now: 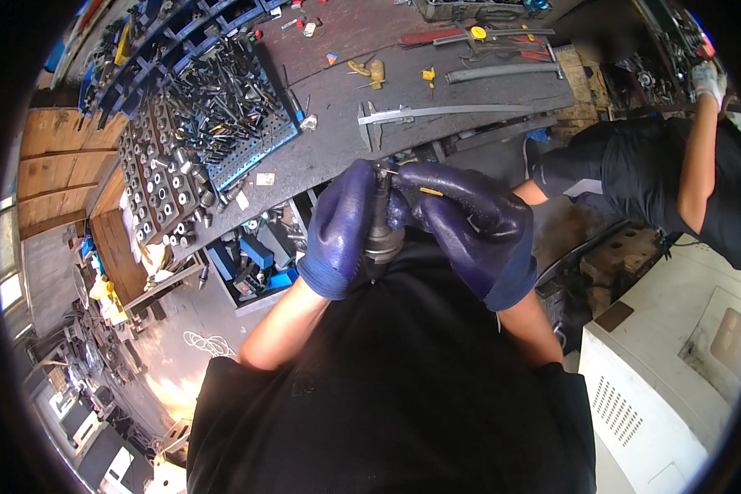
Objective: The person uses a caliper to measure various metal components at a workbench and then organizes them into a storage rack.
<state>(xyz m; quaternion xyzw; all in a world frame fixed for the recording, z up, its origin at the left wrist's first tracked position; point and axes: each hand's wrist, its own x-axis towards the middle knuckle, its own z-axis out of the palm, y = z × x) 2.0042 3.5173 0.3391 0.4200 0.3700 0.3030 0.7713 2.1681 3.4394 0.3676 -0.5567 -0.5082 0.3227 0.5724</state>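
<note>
Both my hands wear dark blue gloves and meet close in front of my chest. My left hand (342, 230) wraps around a grey metal tool holder (384, 237), held upright. My right hand (469, 226) pinches a small thin tool with a yellow tip (431, 192) at the holder's top end. The holder's lower part is hidden behind my left palm.
A dark workbench (337, 115) carries a long caliper (436, 114), a grey bar (498, 72), yellow-handled tools and a blue rack full of cutters (239, 115). Trays of metal sleeves (156, 185) sit at left. Another person in black (675, 173) bends at right beside a white machine (675, 370).
</note>
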